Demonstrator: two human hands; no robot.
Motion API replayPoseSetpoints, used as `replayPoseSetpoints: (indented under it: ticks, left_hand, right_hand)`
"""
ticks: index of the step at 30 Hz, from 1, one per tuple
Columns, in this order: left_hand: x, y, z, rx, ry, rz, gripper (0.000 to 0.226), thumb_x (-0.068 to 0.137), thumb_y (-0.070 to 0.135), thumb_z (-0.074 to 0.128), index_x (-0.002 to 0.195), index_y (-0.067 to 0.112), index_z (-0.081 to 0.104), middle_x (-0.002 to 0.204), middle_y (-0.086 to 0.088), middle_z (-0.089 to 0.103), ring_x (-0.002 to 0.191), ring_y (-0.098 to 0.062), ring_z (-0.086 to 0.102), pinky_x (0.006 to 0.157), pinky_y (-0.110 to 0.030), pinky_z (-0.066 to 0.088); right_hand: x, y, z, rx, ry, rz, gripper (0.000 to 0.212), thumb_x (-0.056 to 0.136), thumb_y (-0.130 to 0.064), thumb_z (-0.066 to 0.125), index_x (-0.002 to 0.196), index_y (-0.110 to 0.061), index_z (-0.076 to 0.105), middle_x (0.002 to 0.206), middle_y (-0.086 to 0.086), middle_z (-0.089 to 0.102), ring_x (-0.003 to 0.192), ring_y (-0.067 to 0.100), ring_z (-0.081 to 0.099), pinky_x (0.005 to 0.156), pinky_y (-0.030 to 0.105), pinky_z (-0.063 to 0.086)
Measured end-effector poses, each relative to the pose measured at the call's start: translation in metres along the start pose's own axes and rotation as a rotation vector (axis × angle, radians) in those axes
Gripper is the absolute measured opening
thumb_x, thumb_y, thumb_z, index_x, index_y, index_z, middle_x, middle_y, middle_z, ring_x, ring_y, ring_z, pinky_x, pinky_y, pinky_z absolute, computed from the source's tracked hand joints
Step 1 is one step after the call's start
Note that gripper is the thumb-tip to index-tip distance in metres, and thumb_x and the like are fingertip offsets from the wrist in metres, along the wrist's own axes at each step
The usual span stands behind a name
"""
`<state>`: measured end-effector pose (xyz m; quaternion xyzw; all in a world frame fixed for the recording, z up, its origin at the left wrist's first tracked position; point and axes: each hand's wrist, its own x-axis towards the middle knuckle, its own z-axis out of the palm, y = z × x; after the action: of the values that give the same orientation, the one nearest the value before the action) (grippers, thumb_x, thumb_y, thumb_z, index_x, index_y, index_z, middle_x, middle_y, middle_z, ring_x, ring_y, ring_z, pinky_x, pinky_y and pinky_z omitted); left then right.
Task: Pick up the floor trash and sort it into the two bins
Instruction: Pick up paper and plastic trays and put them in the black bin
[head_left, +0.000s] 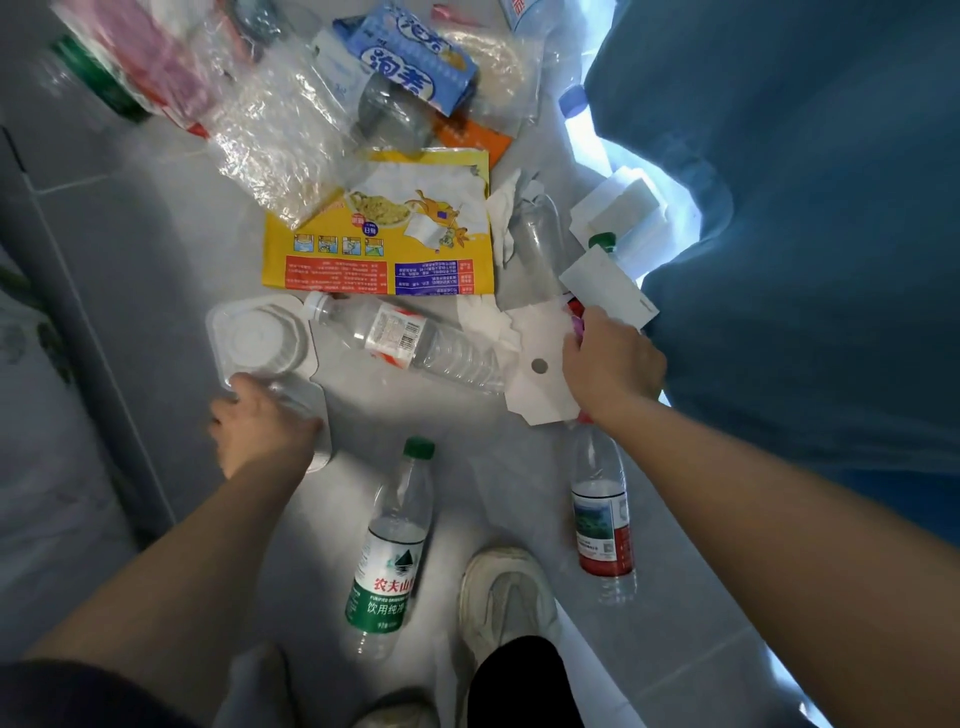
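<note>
Pickup stage: left hand (265, 431) curled round clear plastic cup (311, 405), right hand (613, 364) on white card (535, 364) under its fingers, hold unclear. Probably calls next for lifting both, then sorting.

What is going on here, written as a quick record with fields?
setting: grey tiled floor strewn with trash
left hand: grips the clear plastic tray
right hand: grips the white card
bottles: green-label bottle and red-label bottle lie either side of the shoe; white-cap bottle lies between the hands
other trash: yellow packet, clear wrappers
right side: blue bag
</note>
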<state>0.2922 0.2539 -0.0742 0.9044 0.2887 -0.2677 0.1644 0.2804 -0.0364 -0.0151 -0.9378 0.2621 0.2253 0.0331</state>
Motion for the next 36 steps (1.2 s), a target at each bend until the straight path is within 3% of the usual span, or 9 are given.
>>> replayPoseSetpoints:
  ticks: [3,6,9,15,19,24,28,31,36]
  left_hand:
    - [-0.011,-0.002,-0.01,0.008,-0.004,-0.009,0.043,0.081,0.013,0.053,0.118,0.002,0.035,0.124,-0.031,0.04,0.119,-0.048,0.038,0.099,-0.048,0.035]
    - [-0.03,0.0,-0.03,0.027,-0.037,0.003,0.05,0.079,0.015,0.061,0.118,0.001,0.034,0.124,-0.031,0.04,0.117,-0.049,0.04,0.098,-0.048,0.036]
    - [-0.057,0.004,-0.061,0.057,-0.082,0.028,0.065,0.073,0.02,0.072,0.12,0.0,0.033,0.124,-0.029,0.04,0.116,-0.048,0.04,0.096,-0.048,0.038]
    - [-0.141,0.02,-0.146,0.068,-0.155,0.161,0.064,0.069,0.026,0.078,0.114,0.005,0.038,0.119,-0.024,0.044,0.112,-0.043,0.043,0.091,-0.046,0.04]
    - [-0.211,0.038,-0.21,0.051,-0.182,0.274,0.062,0.067,0.027,0.079,0.111,0.007,0.041,0.118,-0.019,0.046,0.11,-0.038,0.045,0.091,-0.044,0.041]
    - [-0.301,0.051,-0.278,0.018,-0.221,0.394,0.061,0.067,0.031,0.08,0.111,0.013,0.041,0.116,-0.012,0.047,0.107,-0.031,0.048,0.091,-0.044,0.046]
    - [-0.368,0.055,-0.315,0.023,-0.267,0.504,0.056,0.067,0.034,0.08,0.102,0.02,0.037,0.108,-0.006,0.045,0.103,-0.027,0.048,0.089,-0.04,0.045]
    - [-0.418,0.06,-0.333,0.033,-0.295,0.616,0.055,0.067,0.031,0.08,0.099,0.019,0.037,0.103,-0.002,0.042,0.097,-0.024,0.046,0.082,-0.032,0.041]
    - [-0.489,0.07,-0.339,0.057,-0.338,0.787,0.052,0.068,0.028,0.079,0.099,0.019,0.038,0.102,-0.002,0.043,0.089,-0.018,0.042,0.076,-0.027,0.034]
  right_hand:
    - [-0.01,0.001,-0.01,0.021,-0.004,-0.024,0.018,0.1,-0.029,0.038,0.097,-0.015,0.05,0.093,0.006,0.061,0.073,0.024,0.046,0.062,0.03,0.033]
    - [-0.025,0.004,-0.027,0.038,0.0,-0.047,0.019,0.101,-0.031,0.037,0.089,-0.017,0.044,0.09,0.005,0.062,0.072,0.024,0.051,0.062,0.03,0.038]
    - [-0.046,0.005,-0.055,0.044,-0.016,-0.058,0.019,0.101,-0.029,0.038,0.088,-0.016,0.043,0.089,0.006,0.062,0.07,0.024,0.05,0.061,0.03,0.036]
    - [-0.111,0.009,-0.141,0.121,-0.044,-0.039,0.017,0.1,-0.027,0.039,0.094,-0.014,0.048,0.099,0.01,0.065,0.076,0.027,0.051,0.064,0.03,0.034]
    - [-0.17,0.022,-0.204,0.246,-0.048,0.035,0.016,0.098,-0.023,0.042,0.096,-0.011,0.053,0.1,0.013,0.065,0.088,0.034,0.058,0.067,0.033,0.037]
    - [-0.257,0.05,-0.27,0.397,-0.041,0.147,0.018,0.097,-0.023,0.041,0.082,-0.014,0.041,0.09,0.015,0.062,0.074,0.03,0.041,0.063,0.032,0.031]
    - [-0.323,0.083,-0.314,0.554,-0.039,0.248,0.018,0.092,-0.021,0.043,0.076,-0.018,0.037,0.073,0.003,0.046,0.073,0.03,0.039,0.063,0.032,0.031]
    - [-0.369,0.112,-0.34,0.646,-0.004,0.332,0.031,0.091,-0.023,0.046,0.065,-0.022,0.029,0.06,-0.006,0.036,0.069,0.026,0.037,0.059,0.03,0.028]
    - [-0.429,0.16,-0.353,0.768,0.049,0.409,0.033,0.091,-0.025,0.05,0.065,-0.021,0.031,0.059,-0.005,0.04,0.067,0.026,0.042,0.057,0.033,0.028]
